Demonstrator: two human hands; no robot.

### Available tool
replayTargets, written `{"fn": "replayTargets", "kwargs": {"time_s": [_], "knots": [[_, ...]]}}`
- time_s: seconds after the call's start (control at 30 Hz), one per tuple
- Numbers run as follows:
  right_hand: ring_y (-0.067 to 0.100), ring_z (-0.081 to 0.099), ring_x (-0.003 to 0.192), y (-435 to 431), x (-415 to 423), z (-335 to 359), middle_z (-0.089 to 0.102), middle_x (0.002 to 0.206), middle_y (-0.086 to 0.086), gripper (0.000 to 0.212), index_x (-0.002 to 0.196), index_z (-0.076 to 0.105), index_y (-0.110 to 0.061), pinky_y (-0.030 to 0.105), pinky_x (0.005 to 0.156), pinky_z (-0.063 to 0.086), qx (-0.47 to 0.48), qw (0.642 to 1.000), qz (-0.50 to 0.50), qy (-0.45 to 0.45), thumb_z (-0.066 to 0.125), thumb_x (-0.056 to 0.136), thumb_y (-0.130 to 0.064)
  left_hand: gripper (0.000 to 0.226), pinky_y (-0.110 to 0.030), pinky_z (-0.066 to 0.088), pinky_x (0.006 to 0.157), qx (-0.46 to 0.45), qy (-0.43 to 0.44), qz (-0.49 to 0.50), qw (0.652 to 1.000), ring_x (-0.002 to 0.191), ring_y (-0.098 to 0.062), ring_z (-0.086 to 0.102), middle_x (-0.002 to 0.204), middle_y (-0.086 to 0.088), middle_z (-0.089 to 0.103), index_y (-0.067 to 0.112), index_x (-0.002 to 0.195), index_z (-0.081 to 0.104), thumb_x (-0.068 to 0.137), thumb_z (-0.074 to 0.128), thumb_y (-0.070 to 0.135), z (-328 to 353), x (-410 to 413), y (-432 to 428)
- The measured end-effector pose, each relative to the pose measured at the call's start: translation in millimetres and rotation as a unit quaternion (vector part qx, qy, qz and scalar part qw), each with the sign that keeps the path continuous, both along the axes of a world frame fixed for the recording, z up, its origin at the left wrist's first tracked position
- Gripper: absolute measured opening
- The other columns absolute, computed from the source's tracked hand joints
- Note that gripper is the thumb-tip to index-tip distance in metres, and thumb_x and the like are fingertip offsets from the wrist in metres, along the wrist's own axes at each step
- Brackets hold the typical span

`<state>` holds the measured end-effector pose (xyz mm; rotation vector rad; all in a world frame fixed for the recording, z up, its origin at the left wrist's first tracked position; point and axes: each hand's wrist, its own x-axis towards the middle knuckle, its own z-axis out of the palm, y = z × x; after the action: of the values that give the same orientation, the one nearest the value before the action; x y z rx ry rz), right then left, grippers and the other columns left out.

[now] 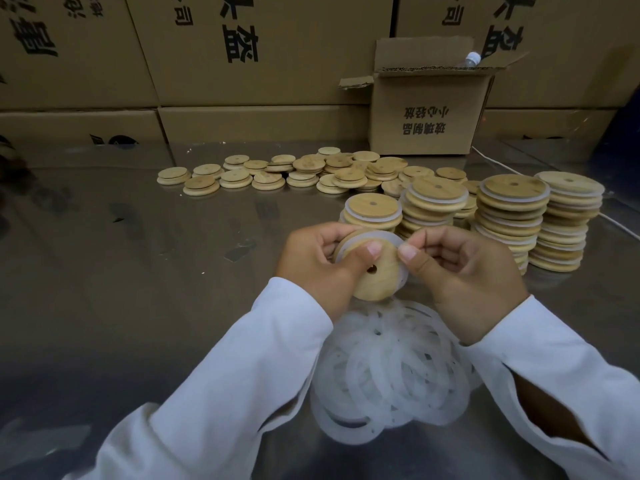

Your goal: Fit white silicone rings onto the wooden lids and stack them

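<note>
Now the left hand [311,261] grips a round wooden lid [379,284] above the counter [138,278], fingers curled behind it and thumb pressed flat on its face. The lid is pale wood with a small hole in the middle, and it is tilted toward the camera. A translucent white silicone ring [384,236] runs round its upper and right edge. The right hand [464,271] pinches that ring between thumb and forefinger at the lid's upper right. Both arms wear white sleeves [221,375].

Directly below the hands, a loose heap of silicone rings [391,372] lies on the counter, overlapping one another; the wrists cover its upper part.

Farther back, from left of centre, loose lids without rings [277,173] are spread on the steel surface, some lying on top of others. To their right stand four stacks of ringed lids [512,216], the leftmost low and the others taller; the right hand hides the foot of the middle ones. Behind the stacks sits an open cardboard box [426,112] with printed characters, and a bottle cap [471,59] shows at its top edge. A white cable [485,157] runs beside it. Large printed cartons [242,64] wall off the back.
</note>
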<state>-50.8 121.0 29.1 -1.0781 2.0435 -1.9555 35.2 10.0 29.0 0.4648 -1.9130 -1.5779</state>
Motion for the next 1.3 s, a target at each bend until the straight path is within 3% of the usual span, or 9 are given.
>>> {"fn": "replayTargets", "kwargs": {"time_s": [0.17,0.33,0.57,0.7,0.83,0.9,1.07,1.2,1.3], "knots": [[0.0,0.054,0.057,-0.5,2.9,-0.2,0.06,0.064,-0.004,0.021,0.067,0.06,-0.019,0.008,0.059,0.046,0.011,1.0,-0.002,0.008,0.062,0.08,-0.002,0.008,-0.029,0.055,0.075,0.014,-0.015,0.009,1.0,0.08,-0.019,0.068,0.082,-0.006,0.072,0.015,0.087,0.07,0.082,0.066,0.011,-1.6,-1.5,-0.4],[0.0,0.054,0.061,0.1,5.3,-1.3,0.059,0.063,-0.009,0.023,0.067,0.059,-0.026,0.009,0.061,0.045,0.024,0.997,-0.033,0.072,0.065,0.078,-0.007,0.009,-0.019,0.054,0.067,-0.006,-0.006,0.011,1.0,0.071,-0.009,0.067,0.074,0.002,0.071,0.022,0.077,0.068,0.08,0.068,0.013,-1.0,0.0,-3.2],[0.006,0.054,0.062,-0.4,3.6,-1.8,0.06,0.064,-0.002,0.022,0.066,0.06,-0.02,0.01,0.061,0.046,-0.003,1.0,-0.021,-0.015,0.062,0.08,-0.003,0.01,-0.023,0.053,0.071,-0.051,-0.002,-0.022,0.998,0.071,-0.009,0.066,0.073,-0.002,0.07,0.018,0.079,0.067,0.08,0.067,0.008,2.0,0.2,-1.2],[0.022,0.056,0.07,0.1,2.6,-3.4,0.062,0.073,0.016,0.014,0.07,0.062,-0.012,0.033,0.073,0.049,0.001,0.994,0.008,-0.11,0.059,0.082,-0.005,0.011,-0.025,0.053,0.076,-0.076,-0.011,-0.039,0.996,0.079,-0.013,0.066,0.08,-0.002,0.07,0.019,0.081,0.067,0.08,0.067,0.008,2.3,0.4,-2.9],[0.002,0.052,0.048,-0.1,-0.6,-4.4,0.061,0.052,-0.004,0.018,0.068,0.062,-0.014,0.016,0.054,0.045,0.002,0.989,0.015,-0.145,0.058,0.084,-0.007,0.012,-0.028,0.054,0.079,-0.097,-0.017,-0.046,0.994,0.082,-0.015,0.067,0.083,-0.002,0.071,0.021,0.081,0.067,0.08,0.067,0.009,3.7,0.7,-4.3],[0.0,0.052,0.046,0.1,-1.9,-4.8,0.061,0.048,-0.007,0.018,0.068,0.062,-0.013,0.012,0.051,0.045,-0.005,0.988,0.019,-0.154,0.057,0.084,-0.006,0.013,-0.028,0.054,0.079,-0.105,-0.013,-0.05,0.993,0.083,-0.014,0.067,0.084,-0.001,0.071,0.021,0.081,0.067,0.08,0.067,0.008,4.7,1.3,-5.2],[0.003,0.056,0.053,0.8,-2.9,-2.2,0.063,0.055,-0.004,0.015,0.07,0.064,-0.013,0.013,0.056,0.046,-0.004,0.985,0.04,-0.169,0.059,0.083,-0.007,0.016,-0.03,0.053,0.08,-0.086,-0.003,-0.061,0.994,0.083,-0.015,0.066,0.084,-0.002,0.071,0.021,0.081,0.068,0.081,0.065,0.006,6.8,3.9,-8.1],[0.021,0.059,0.072,0.6,-3.7,-3.5,0.064,0.068,0.008,0.015,0.069,0.066,-0.013,0.032,0.076,0.049,-0.001,0.978,0.037,-0.206,0.06,0.082,-0.008,0.014,-0.029,0.053,0.078,-0.093,-0.015,-0.068,0.993,0.081,-0.013,0.066,0.082,-0.002,0.07,0.02,0.081,0.067,0.081,0.065,0.006,6.9,4.1,-8.7],[0.021,0.06,0.067,-0.3,-2.9,-5.4,0.065,0.063,0.005,0.02,0.065,0.066,-0.014,0.03,0.072,0.051,-0.001,0.974,0.026,-0.224,0.06,0.082,-0.007,0.012,-0.031,0.052,0.08,-0.093,-0.021,-0.077,0.992,0.084,-0.016,0.066,0.084,-0.005,0.07,0.018,0.082,0.068,0.081,0.065,0.007,6.0,3.4,-8.6]]}}
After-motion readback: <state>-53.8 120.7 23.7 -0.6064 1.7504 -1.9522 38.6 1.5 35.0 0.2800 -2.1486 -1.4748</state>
